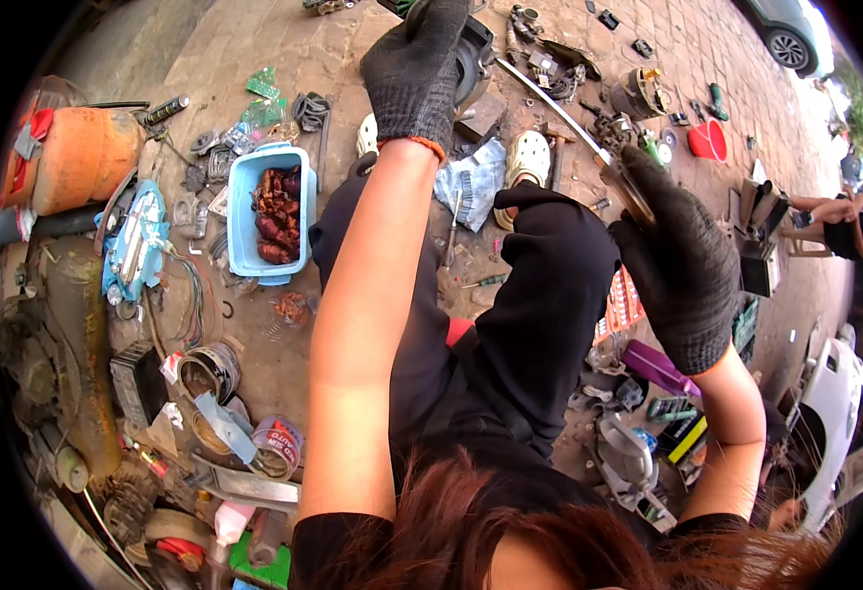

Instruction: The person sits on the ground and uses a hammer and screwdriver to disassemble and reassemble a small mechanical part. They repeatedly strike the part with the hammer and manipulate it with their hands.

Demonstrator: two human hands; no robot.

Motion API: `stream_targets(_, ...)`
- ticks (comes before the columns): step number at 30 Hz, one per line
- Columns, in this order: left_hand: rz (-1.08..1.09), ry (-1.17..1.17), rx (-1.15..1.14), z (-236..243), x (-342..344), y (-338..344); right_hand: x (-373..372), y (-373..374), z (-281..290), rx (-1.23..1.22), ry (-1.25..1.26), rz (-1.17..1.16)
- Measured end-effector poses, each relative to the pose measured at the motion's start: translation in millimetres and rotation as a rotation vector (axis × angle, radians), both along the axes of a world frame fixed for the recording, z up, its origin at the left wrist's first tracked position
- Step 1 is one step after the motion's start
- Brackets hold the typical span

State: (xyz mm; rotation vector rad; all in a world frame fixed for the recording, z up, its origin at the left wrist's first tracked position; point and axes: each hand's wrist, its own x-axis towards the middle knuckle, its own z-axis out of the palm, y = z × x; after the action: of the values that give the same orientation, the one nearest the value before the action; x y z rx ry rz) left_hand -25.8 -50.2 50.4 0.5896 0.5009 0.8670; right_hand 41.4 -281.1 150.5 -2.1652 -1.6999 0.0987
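At the top of the view my gloved left hand [412, 79] grips a dark round metal part [471, 64], much of it hidden by the hand and the frame edge. On the right, my gloved right hand [672, 261] is wrapped round the handle of a long, thin metal bar [549, 106], its far end angled up and left toward that part. A scrap of blue denim [471, 177] lies on the ground below the part, with a slim tool [454, 221] on it, between my shoes.
Left are a blue tub [269, 165] of rusty parts, an orange cylinder [83, 147] and cans [205, 369]. Right are a red bucket [707, 140], a purple case [658, 364] and scattered tools. A seated person [839, 231] is at far right, a parked car [785, 34] beyond.
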Motion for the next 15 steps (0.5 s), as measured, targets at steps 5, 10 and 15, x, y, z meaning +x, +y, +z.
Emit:
stream_targets(5,0.184,0.157,0.201,11,5,-4,2,-14,3,0.08,1.455,-0.42)
stream_targets(10,0.171,-0.129,0.216,5,9,-5,4,-23,-19,0.298,2.581,-0.468)
stream_targets(15,0.22,0.039,0.265,15,8,-8,5,-32,-23,0.077,2.099,-0.549)
